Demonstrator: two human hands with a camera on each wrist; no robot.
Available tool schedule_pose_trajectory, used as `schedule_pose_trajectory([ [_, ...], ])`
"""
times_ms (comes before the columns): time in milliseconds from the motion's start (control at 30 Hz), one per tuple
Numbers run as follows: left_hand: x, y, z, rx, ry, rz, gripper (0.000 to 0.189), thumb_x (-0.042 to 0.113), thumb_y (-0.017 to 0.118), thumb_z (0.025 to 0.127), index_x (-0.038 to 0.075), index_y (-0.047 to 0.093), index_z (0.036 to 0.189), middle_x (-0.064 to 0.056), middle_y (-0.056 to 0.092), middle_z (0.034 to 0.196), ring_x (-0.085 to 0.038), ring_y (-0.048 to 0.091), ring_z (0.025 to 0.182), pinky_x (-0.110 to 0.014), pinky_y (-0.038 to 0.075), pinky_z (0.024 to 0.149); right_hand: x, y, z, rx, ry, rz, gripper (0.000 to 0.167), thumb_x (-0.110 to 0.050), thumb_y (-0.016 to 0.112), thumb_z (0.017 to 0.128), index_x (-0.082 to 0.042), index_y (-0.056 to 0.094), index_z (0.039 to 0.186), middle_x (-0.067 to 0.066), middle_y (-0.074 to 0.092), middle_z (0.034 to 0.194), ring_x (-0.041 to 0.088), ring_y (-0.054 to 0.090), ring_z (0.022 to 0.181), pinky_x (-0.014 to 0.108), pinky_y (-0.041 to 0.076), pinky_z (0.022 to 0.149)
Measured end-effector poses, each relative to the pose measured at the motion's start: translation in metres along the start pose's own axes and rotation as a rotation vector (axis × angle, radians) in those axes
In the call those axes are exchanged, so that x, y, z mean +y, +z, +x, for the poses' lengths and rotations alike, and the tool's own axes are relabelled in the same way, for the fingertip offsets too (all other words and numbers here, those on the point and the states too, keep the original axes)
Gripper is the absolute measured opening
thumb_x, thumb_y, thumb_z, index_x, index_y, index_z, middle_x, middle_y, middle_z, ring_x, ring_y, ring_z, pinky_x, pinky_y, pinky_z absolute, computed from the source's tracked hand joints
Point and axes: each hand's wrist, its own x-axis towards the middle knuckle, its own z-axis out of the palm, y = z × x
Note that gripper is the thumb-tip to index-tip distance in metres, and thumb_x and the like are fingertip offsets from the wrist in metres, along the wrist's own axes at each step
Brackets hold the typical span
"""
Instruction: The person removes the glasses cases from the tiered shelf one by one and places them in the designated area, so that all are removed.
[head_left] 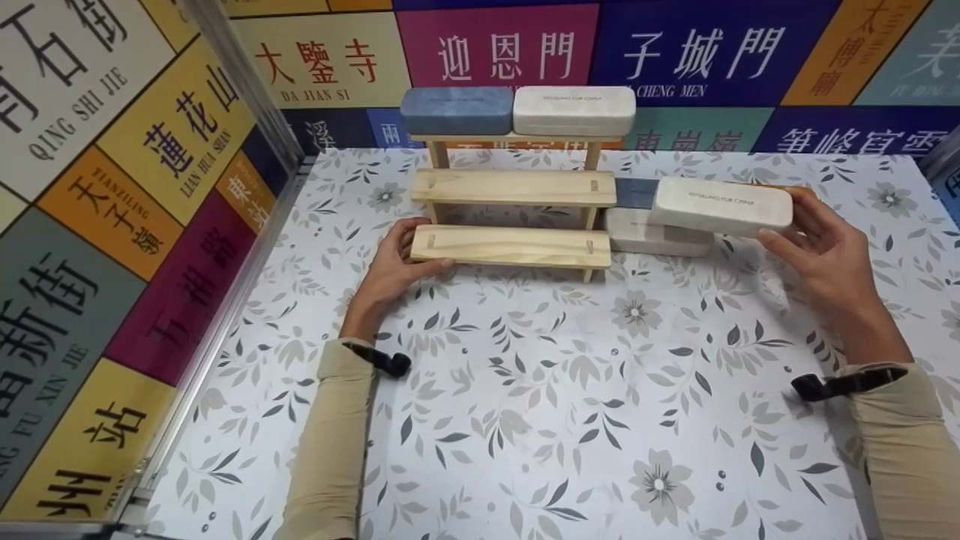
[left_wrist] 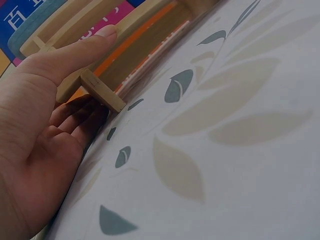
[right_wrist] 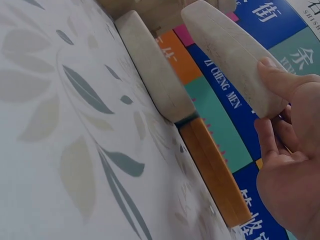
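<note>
A three-tier wooden display stand (head_left: 514,244) stands at the back of the table. My left hand (head_left: 394,259) grips the left end of its lowest shelf, thumb along the front edge and fingers curled behind, as the left wrist view shows. At the stand's right, my right hand (head_left: 836,259) holds a white glasses case (head_left: 724,206) by its right end, raised above the table. Below it lies another white case (head_left: 660,241) with a blue case (head_left: 634,193) behind. On the top shelf sit a blue case (head_left: 457,112) and a white case (head_left: 574,112) side by side.
An orange case (right_wrist: 215,172) lies on the table beyond the lower white case. Printed sign panels (head_left: 495,52) rise behind the table, and a second panel wall (head_left: 150,187) borders the left side. A flower-patterned cover (head_left: 525,420) spreads over the table.
</note>
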Motion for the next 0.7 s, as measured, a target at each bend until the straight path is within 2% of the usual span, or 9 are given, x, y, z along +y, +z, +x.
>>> schedule_pose_trajectory([
  [233,0.001,0.001,-0.001,0.012,-0.011,-0.007,0.082,0.009,0.093,0.085,0.012,0.048,0.154,-0.011,0.063,0.146,-0.025,0.063,0.133,-0.035,0.052,0.111,-0.002,-0.022,-0.004,0.020,0.091,0.014,0.077,0.013,0.072,0.096,-0.006,0.043,0.165,0.011,0.048,0.168,0.010,0.064,0.135,0.016,0.054,0.105],
  [367,0.001,0.002,-0.001,0.007,-0.005,-0.014,0.081,0.007,0.092,0.085,0.011,0.048,0.153,-0.011,0.064,0.144,-0.025,0.063,0.131,-0.034,0.052,0.110,0.001,-0.035,-0.007,0.051,0.123,0.029,0.076,0.012,0.072,0.097,-0.006,0.042,0.165,0.011,0.044,0.172,0.012,0.058,0.144,0.014,0.052,0.107],
  [533,-0.001,0.001,-0.001,0.001,0.000,-0.018,0.081,0.008,0.092,0.086,0.011,0.048,0.153,-0.011,0.065,0.144,-0.026,0.064,0.130,-0.033,0.053,0.109,0.004,-0.053,-0.013,0.104,0.164,-0.012,0.077,0.006,0.074,0.098,-0.011,0.043,0.166,0.008,0.038,0.175,0.013,0.047,0.155,0.009,0.050,0.106],
  [700,0.000,0.000,-0.002,-0.006,0.010,-0.016,0.081,0.008,0.092,0.087,0.011,0.048,0.155,-0.011,0.064,0.145,-0.026,0.065,0.129,-0.032,0.056,0.105,0.004,-0.066,-0.017,0.121,0.169,-0.074,0.078,0.005,0.074,0.099,-0.012,0.041,0.167,0.008,0.039,0.174,0.012,0.046,0.155,0.006,0.049,0.104],
])
